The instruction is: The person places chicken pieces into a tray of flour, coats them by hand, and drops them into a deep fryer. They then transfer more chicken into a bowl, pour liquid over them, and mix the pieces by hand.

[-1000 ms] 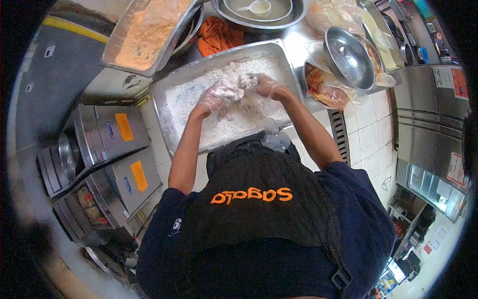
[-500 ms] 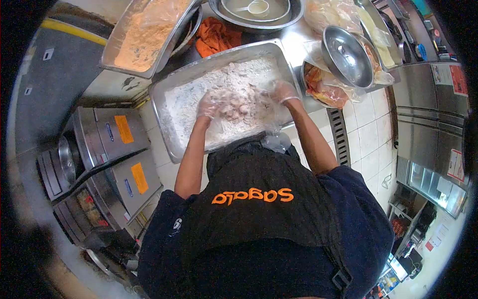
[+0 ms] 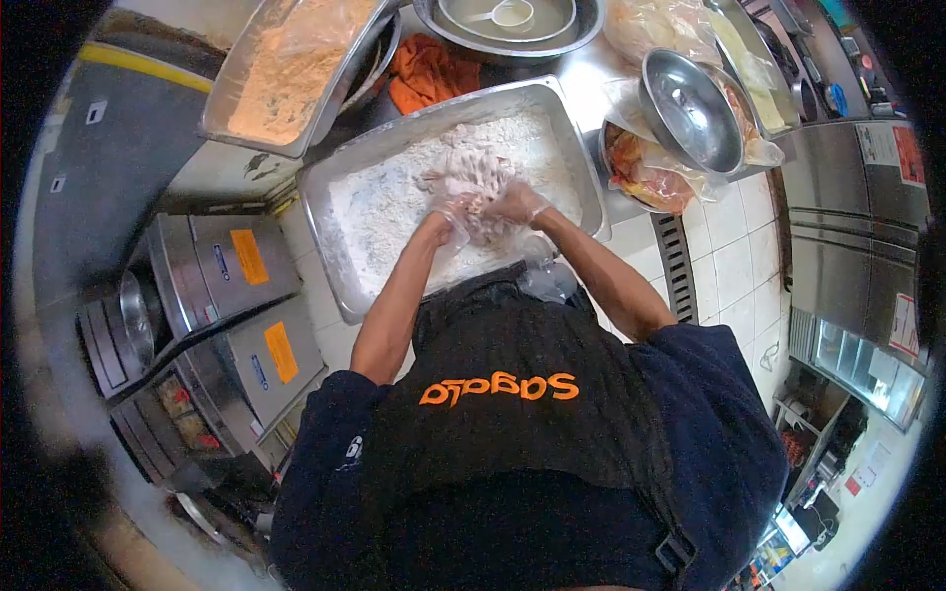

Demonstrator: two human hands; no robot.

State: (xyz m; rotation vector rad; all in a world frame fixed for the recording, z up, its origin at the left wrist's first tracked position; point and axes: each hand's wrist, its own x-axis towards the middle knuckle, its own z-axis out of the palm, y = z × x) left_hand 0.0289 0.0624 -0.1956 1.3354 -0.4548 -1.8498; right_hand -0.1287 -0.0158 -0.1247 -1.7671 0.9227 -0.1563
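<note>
A large metal tray (image 3: 330, 266) holds white flour (image 3: 379, 212) and a heap of flour-coated meat pieces (image 3: 473, 169) near its middle. My left hand (image 3: 451, 219), in a clear plastic glove, is closed at the near left side of the heap, its fingers around floured meat. Close beside it, my right hand (image 3: 518, 204), gloved too, has its fingers curled in on the near right side of the heap. Flour and motion blur partly hide the fingertips of both hands. Clear plastic (image 3: 542, 271) hangs over the tray's near edge, by my apron.
A tray of orange breading (image 3: 271, 98) stands at the back left, with an orange cloth (image 3: 429, 74) beside it. Behind is a basin (image 3: 581, 34) with a ladle-like scoop (image 3: 512, 13). A steel bowl (image 3: 695, 110) sits above bagged raw meat (image 3: 641, 172) on the right.
Both hands have moved inward from either side of the tray and now sit close together at the heap's near side. The floured pieces have shifted away from me and are bunched higher.
</note>
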